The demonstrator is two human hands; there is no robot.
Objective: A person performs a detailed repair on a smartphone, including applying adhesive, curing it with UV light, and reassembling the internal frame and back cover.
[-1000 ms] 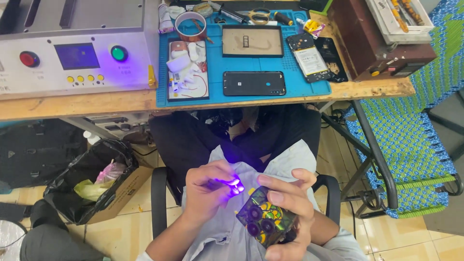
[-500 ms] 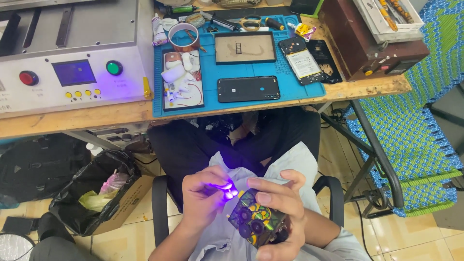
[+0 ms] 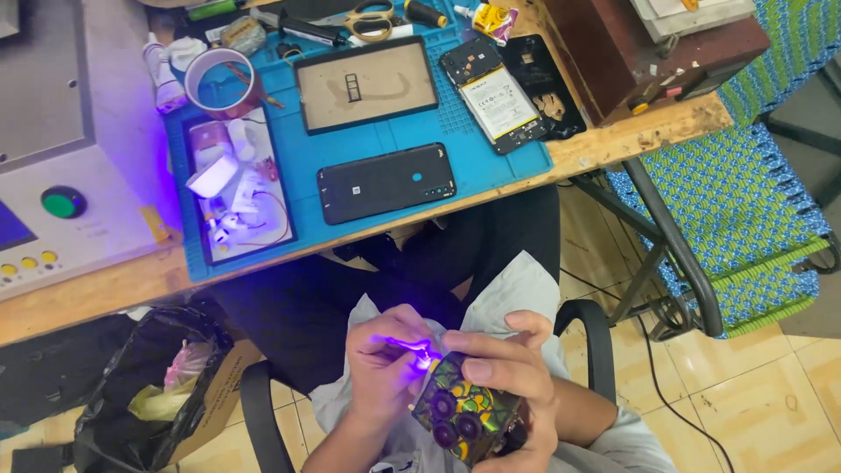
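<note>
My left hand (image 3: 383, 361) pinches a small glowing violet light (image 3: 419, 354) and holds its tip against the top edge of a phone. My right hand (image 3: 504, 377) grips that phone in a colourful patterned case (image 3: 464, 409), back side up, over my lap. Both hands are close together, low in the view, in front of the blue work mat (image 3: 385, 140) on the wooden bench.
On the mat lie a black phone (image 3: 386, 182), a framed screen panel (image 3: 365, 84), an opened phone with battery (image 3: 496, 93), a tape roll (image 3: 222, 82), scissors (image 3: 372, 16). A grey machine with a green button (image 3: 63, 202) stands left. A black-bagged bin (image 3: 144, 394) sits on the floor.
The view has moved closer and shifted; the hands stay together on the phone with the violet light still at its top edge.
</note>
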